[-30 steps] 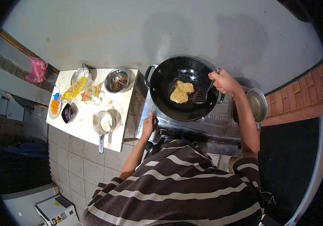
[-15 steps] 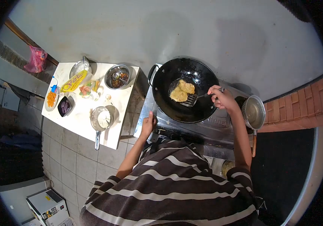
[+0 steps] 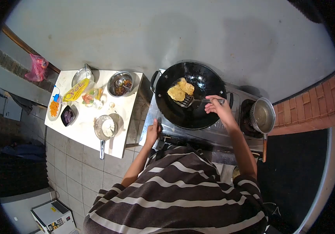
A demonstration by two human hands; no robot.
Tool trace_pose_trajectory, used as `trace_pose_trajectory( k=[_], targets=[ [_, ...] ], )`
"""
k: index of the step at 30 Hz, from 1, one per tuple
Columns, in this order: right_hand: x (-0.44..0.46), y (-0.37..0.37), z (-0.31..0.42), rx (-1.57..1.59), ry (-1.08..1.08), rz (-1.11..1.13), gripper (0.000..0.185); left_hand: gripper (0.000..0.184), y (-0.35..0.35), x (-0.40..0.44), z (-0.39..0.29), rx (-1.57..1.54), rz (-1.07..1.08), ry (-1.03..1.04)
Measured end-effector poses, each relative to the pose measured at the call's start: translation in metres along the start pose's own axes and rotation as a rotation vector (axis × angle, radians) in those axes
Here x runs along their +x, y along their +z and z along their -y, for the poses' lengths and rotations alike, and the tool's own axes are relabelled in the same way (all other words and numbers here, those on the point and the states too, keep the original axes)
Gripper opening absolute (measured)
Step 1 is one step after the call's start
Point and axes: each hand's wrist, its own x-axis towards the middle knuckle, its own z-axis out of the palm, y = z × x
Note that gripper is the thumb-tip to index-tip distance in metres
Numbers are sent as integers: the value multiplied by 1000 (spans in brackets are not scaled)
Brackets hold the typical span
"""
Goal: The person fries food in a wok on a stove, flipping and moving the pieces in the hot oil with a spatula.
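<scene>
My right hand (image 3: pixel 218 108) is closed around the handle of a slotted spatula (image 3: pixel 184 101). The blade reaches into a black wok (image 3: pixel 193 117), its tip under the near side of a golden fried piece of food (image 3: pixel 176 93). A second fried piece (image 3: pixel 187 86) lies against the first, to its right. The wok sits on a steel gas stove (image 3: pixel 210 134), with some oil shining on its inner wall. My left hand (image 3: pixel 152 132) is at the stove's front left edge, thumb up and fingers curled round the edge, partly hidden.
Right of the wok, a dented metal saucepan (image 3: pixel 262 116) stands on the other burner. The white table (image 3: pixel 85 130) at left bears a strainer with white powder (image 3: pixel 106 128), a steel bowl (image 3: pixel 120 83), a yellow packet (image 3: pixel 75 90), shredded carrot (image 3: pixel 54 109) and a dark bowl (image 3: pixel 68 115).
My right hand and the spatula have moved left and slightly toward me. The fried pieces have shifted left and up in the wok. My left hand stays at the stove's edge.
</scene>
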Motion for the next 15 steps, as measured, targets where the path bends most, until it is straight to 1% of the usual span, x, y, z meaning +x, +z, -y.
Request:
trace_pose_trajectory(
  k=[2, 6, 8, 12, 14, 15],
  targets=[
    [-4, 0, -1, -17, -22, 20, 28, 70, 0, 0, -1, 9, -24, 19],
    [-15, -1, 5, -60, -8, 4, 28, 70, -3, 4, 6, 8, 1, 17],
    [-22, -2, 7, -129, -67, -20, 28, 70, -3, 4, 6, 7, 20, 23],
    [-32, 1, 11, -163, -70, -16, 26, 70, -1, 1, -2, -28, 26, 34],
    [-35, 6, 10, -200, -185, -36, 26, 70, -1, 1, -2, -22, 32, 20],
    [-35, 6, 8, -197, -185, -36, 26, 70, -1, 0, -2, -31, 32, 8]
  ],
)
